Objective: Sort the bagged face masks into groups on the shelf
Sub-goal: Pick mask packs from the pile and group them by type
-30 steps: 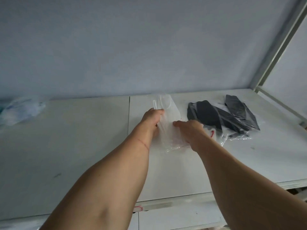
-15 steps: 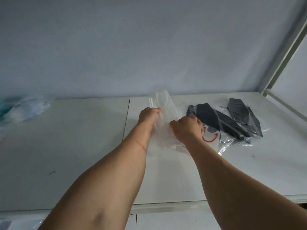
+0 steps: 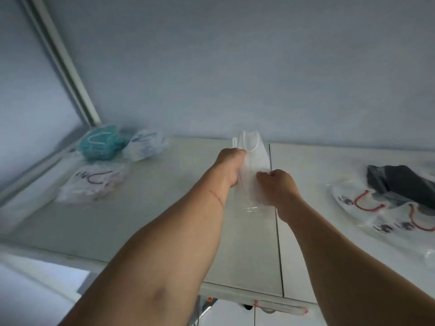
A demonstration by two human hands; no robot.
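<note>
Left hand [image 3: 231,164] curled round the left edge of a bagged white mask [image 3: 253,158], fingers closed on it. Right hand [image 3: 276,184] pinches the same bag lower down on its right side. Bag held just above the shelf [image 3: 164,208], over the seam between two panels. Long axis runs away from the person toward the back wall, ear loops at the far end, clear bag end nearest the wrists. Far left: teal mask [image 3: 101,142] beside two clear bagged masks [image 3: 146,148]. Far right: bagged black masks [image 3: 400,182] overlapping bagged masks with red loops [image 3: 367,205].
</note>
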